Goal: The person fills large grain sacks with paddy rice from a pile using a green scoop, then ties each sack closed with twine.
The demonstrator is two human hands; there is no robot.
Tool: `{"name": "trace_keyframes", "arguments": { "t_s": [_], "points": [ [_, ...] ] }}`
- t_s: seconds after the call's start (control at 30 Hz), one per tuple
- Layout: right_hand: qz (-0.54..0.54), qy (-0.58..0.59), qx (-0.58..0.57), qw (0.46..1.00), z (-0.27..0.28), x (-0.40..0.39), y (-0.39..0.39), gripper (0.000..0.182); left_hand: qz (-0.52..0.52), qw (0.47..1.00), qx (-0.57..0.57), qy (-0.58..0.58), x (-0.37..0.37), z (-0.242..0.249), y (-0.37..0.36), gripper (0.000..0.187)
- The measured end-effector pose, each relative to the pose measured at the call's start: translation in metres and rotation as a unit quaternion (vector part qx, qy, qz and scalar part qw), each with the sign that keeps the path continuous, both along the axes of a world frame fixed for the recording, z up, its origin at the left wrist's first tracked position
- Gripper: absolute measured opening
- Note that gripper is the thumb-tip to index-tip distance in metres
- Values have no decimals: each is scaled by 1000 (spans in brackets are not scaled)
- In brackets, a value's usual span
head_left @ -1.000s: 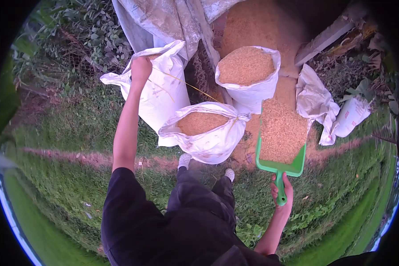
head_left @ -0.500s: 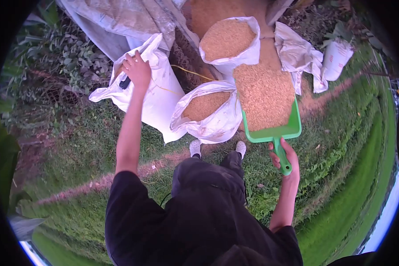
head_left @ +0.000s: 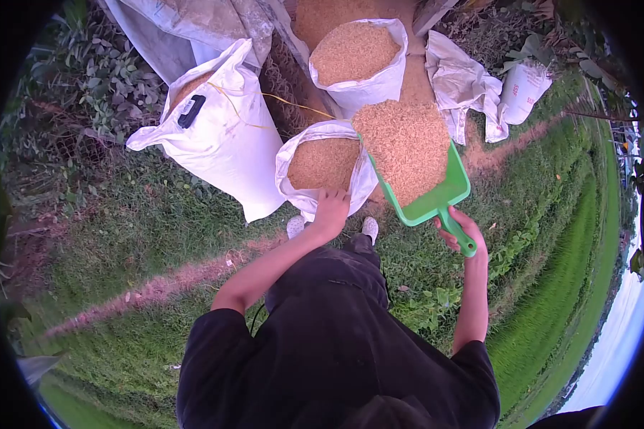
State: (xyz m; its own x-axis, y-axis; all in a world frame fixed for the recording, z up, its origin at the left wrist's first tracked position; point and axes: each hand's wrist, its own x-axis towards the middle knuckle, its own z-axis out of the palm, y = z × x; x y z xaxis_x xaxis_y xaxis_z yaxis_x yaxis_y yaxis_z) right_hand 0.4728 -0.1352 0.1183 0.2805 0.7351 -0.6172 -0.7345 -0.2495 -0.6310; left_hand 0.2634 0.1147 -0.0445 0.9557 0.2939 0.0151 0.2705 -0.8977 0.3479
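My right hand point(head_left: 465, 230) is wrapped round the handle of a green scoop point(head_left: 451, 189), heaped with brown grain point(head_left: 408, 146). The scoop's front edge is beside the near white sack point(head_left: 365, 179), which stands open with grain inside. My left hand point(head_left: 333, 207) is closed on the near rim of that sack. Behind it stands another open white sack point(head_left: 372, 95), filled with grain. To the left leans a tall white sack point(head_left: 240, 164) with a dark device point(head_left: 190, 111) lying at its mouth.
A crumpled empty sack point(head_left: 461, 79) lies at the upper right, next to a white bag point(head_left: 524, 93). A grey tarp point(head_left: 186, 28) covers the upper left. A yellow cord point(head_left: 293, 102) runs between the sacks. My shoes point(head_left: 369, 227) are just below the near sack.
My left hand has moved from the tall left sack to the near sack's rim, uncovering the dark device. The loaded scoop has shifted left and tilted somewhat.
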Motion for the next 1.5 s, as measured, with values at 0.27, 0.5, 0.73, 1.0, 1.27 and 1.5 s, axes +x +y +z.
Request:
{"name": "trace_keyframes", "arguments": {
  "t_s": [0.27, 0.5, 0.73, 1.0, 1.27, 1.5],
  "points": [
    [60, -95, -89, 990, -13, 5, 13, 33, 2, 971, -228, 78, -7, 47, 64, 13],
    [130, -95, -77, 984, -40, 10, 54, 32, 12, 968, -108, 226, 18, -27, 196, 7],
    [164, -64, -124, 977, -50, 0, 77, 33, 106, 984, -141, 14, 16, -45, 225, 7],
    [205, -66, -144, 966, -55, -1, 66, 36, 28, 999, -21, 38, 8, -18, 208, 7],
    [205, -97, -210, 951, -34, -14, 68, 36, 100, 994, -46, -1, 11, -38, 210, 18],
    [259, -175, -257, 914, -2, 2, 91, 33, 161, 952, -228, -127, 13, -27, 194, 22]
  ]
}}
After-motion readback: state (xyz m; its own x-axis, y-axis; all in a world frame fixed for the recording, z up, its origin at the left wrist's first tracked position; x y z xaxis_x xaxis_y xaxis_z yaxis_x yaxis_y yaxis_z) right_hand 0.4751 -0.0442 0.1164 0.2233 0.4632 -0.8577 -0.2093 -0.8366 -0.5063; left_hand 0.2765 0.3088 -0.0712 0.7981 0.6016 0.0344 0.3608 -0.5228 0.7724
